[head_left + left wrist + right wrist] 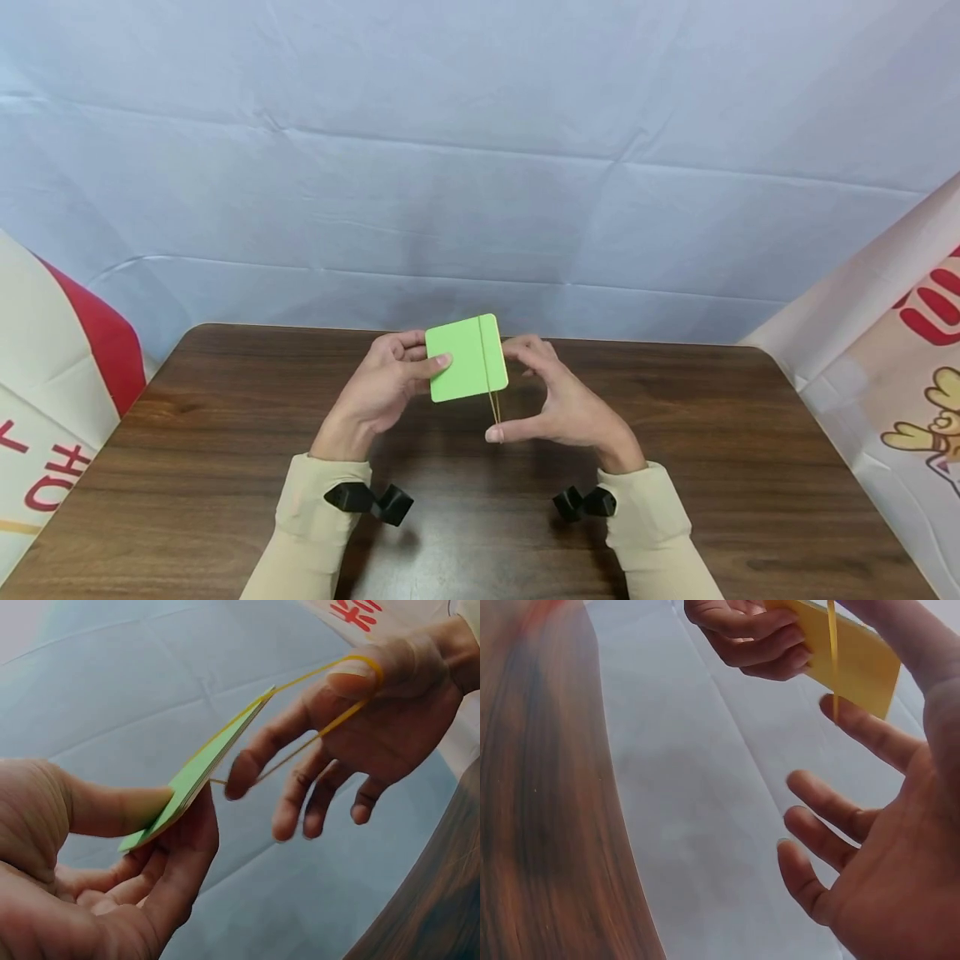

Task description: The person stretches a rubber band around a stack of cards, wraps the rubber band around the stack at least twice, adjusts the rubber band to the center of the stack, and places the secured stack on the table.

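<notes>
On the left, the left hand (382,379) pinches the left edge of a green card stack (466,358), thumb on the green face, other fingers behind. That grip looks well placed, clear of the band; it should press just enough to hold the layers flush without bowing them. The stack is tilted between the two hands, held above the table (480,542); its underside looks yellow in the right wrist view. Towards its right edge, a rubber band (341,721) crosses the face and runs off the lower edge, drawn taut to the right hand (567,406). There the thumb sits inside the loop while the other fingers are spread, pinching nothing; the index fingertip is near the stack's right edge, and the band seems to cross it. To stretch well, I'd judge, the pull should be steady and in line with the cards, so that the edge doesn't bend; the index finger needs care, since a snag could twist the loop, and any slackening should be slow, sparing the corners a snap
</notes>
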A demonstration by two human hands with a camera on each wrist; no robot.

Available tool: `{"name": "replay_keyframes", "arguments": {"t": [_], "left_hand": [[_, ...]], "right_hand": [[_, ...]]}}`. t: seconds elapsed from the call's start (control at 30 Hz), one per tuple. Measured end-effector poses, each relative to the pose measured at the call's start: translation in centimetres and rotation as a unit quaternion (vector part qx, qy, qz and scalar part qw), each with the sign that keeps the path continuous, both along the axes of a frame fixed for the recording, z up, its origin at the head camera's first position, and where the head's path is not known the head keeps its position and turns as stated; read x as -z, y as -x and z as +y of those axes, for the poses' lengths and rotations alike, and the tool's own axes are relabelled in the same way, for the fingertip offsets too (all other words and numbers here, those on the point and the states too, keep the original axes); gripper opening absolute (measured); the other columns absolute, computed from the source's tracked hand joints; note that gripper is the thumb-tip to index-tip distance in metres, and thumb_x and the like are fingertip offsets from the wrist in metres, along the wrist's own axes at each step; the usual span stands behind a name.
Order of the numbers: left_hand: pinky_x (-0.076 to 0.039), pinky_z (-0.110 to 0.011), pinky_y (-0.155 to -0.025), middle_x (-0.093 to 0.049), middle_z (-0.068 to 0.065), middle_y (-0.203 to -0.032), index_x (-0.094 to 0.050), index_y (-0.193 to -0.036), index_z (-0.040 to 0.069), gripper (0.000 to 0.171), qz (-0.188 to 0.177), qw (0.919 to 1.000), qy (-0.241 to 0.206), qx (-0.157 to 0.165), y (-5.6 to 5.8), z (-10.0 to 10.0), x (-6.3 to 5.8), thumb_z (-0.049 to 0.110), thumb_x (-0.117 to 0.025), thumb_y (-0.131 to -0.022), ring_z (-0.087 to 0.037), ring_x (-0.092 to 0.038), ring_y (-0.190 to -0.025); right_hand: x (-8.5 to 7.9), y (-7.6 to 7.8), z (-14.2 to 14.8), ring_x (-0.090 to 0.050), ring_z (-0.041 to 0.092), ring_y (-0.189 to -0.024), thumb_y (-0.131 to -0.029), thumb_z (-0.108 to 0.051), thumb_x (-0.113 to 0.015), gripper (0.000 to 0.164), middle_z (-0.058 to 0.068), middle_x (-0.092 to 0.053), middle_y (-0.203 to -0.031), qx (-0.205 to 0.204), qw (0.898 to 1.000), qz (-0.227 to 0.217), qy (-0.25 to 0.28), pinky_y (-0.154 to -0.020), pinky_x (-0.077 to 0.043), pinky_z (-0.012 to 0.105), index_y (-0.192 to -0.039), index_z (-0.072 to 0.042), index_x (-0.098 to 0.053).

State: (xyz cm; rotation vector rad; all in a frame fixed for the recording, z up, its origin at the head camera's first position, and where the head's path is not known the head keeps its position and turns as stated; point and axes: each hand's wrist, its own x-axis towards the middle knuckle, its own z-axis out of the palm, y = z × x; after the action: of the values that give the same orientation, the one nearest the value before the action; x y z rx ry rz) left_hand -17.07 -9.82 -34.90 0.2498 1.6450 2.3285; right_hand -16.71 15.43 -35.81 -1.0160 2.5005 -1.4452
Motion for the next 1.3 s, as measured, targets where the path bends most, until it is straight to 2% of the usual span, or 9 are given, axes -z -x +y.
{"name": "replay_keyframes", "arguments": {"t": [0.2, 0.3, 0.43, 0.67, 0.77, 0.87, 1.03, 1.13, 1.3], "left_hand": [[-0.06, -0.031, -0.077, -0.073, -0.007, -0.097, -0.048, -0.132, -0.017, 0.036, -0.037, 0.9972, -0.024, -0.061, 0.3, -0.3, 0.1, -0.009, -0.057, -0.098, -0.015, -0.073, -0.086], [-0.059, -0.029, -0.076, -0.072, -0.006, -0.097, -0.047, -0.133, -0.019, 0.037, -0.053, 0.9936, -0.034, -0.094, 0.5, -0.3, 0.2, -0.009, -0.056, -0.098, -0.014, -0.073, -0.086], [-0.059, -0.027, -0.075, -0.07, -0.006, -0.097, -0.048, -0.133, -0.019, 0.037, -0.073, 0.9865, -0.05, -0.138, 0.7, -0.4, 0.4, -0.01, -0.057, -0.098, -0.013, -0.072, -0.086], [-0.059, -0.025, -0.075, -0.068, -0.007, -0.097, -0.05, -0.132, -0.016, 0.036, -0.098, 0.9727, -0.083, -0.193, 1.0, -0.5, 0.6, -0.01, -0.058, -0.097, -0.013, -0.071, -0.086], [-0.059, -0.027, -0.076, -0.069, -0.007, -0.096, -0.05, -0.131, -0.016, 0.036, -0.101, 0.9676, -0.094, -0.212, 1.1, -0.5, 0.7, -0.01, -0.059, -0.096, -0.014, -0.072, -0.085], [-0.059, -0.028, -0.077, -0.071, -0.007, -0.095, -0.05, -0.132, -0.016, 0.038, -0.102, 0.9635, -0.1, -0.226, 1.2, -0.3, 0.8, -0.01, -0.059, -0.096, -0.015, -0.072, -0.085], [-0.059, -0.029, -0.08, -0.07, -0.008, -0.098, -0.05, -0.134, -0.016, 0.039, -0.102, 0.9556, -0.115, -0.252, 1.2, -0.3, 1.0, -0.009, -0.06, -0.096, -0.014, -0.073, -0.087], [-0.059, -0.03, -0.082, -0.068, -0.01, -0.101, -0.05, -0.134, -0.015, 0.039, -0.107, 0.9505, -0.128, -0.262, 1.3, -0.3, 1.1, -0.008, -0.06, -0.097, -0.015, -0.073, -0.09], [-0.057, -0.029, -0.085, -0.064, -0.014, -0.112, -0.048, -0.137, -0.015, 0.04, -0.115, 0.9494, -0.134, -0.26, 1.3, -0.4, 1.2, -0.006, -0.058, -0.099, -0.015, -0.072, -0.095]], "right_hand": [[0.0, -0.1, 0.1, -0.04, 0.02, -0.124, -0.071, -0.036, -0.095, 0.067, -0.009, -0.051, -0.128, -0.023, 0.999, -0.009, -0.032, -0.101, -0.039, 0.05, -0.131, -0.034, -0.065], [-0.1, -0.2, 0.0, -0.042, 0.018, -0.121, -0.072, -0.04, -0.093, 0.057, -0.009, -0.051, -0.125, -0.044, 0.997, -0.004, -0.056, -0.1, -0.04, 0.05, -0.124, -0.038, -0.069], [-0.3, -0.3, -0.1, -0.048, 0.018, -0.113, -0.076, -0.037, -0.091, 0.044, -0.008, -0.055, -0.117, -0.081, 0.995, 0.002, -0.06, -0.096, -0.043, 0.047, -0.116, -0.035, -0.075], [-0.3, -0.2, -0.1, -0.055, 0.021, -0.103, -0.086, -0.018, -0.083, 0.027, -0.001, -0.06, -0.105, -0.137, 0.99, -0.02, 0.003, -0.091, -0.047, 0.04, -0.113, -0.018, -0.08], [-0.1, -0.1, -0.1, -0.055, 0.022, -0.096, -0.094, -0.023, -0.075, 0.023, 0.003, -0.06, -0.1, -0.158, 0.986, -0.015, 0.044, -0.083, -0.049, 0.035, -0.114, -0.012, -0.079], [0.0, 0.0, -0.3, -0.052, 0.02, -0.086, -0.1, -0.033, -0.065, 0.033, 0.004, -0.057, -0.094, -0.183, 0.98, -0.002, 0.081, -0.073, -0.047, 0.03, -0.117, -0.008, -0.077], [0.1, 0.0, -0.9, -0.047, 0.015, -0.077, -0.103, -0.036, -0.054, 0.04, 0.001, -0.051, -0.088, -0.2, 0.972, 0.021, 0.12, -0.066, -0.042, 0.027, -0.125, -0.009, -0.073], [0.2, -0.1, -1.4, -0.048, 0.016, -0.077, -0.102, -0.031, -0.058, 0.035, 0.0, -0.05, -0.087, -0.192, 0.97, 0.03, 0.144, -0.065, -0.042, 0.028, -0.128, -0.013, -0.072], [0.3, -0.2, -1.9, -0.047, 0.015, -0.076, -0.101, -0.019, -0.063, 0.028, 0.0, -0.051, -0.084, -0.183, 0.968, 0.039, 0.169, -0.063, -0.041, 0.028, -0.126, -0.016, -0.074]]}}
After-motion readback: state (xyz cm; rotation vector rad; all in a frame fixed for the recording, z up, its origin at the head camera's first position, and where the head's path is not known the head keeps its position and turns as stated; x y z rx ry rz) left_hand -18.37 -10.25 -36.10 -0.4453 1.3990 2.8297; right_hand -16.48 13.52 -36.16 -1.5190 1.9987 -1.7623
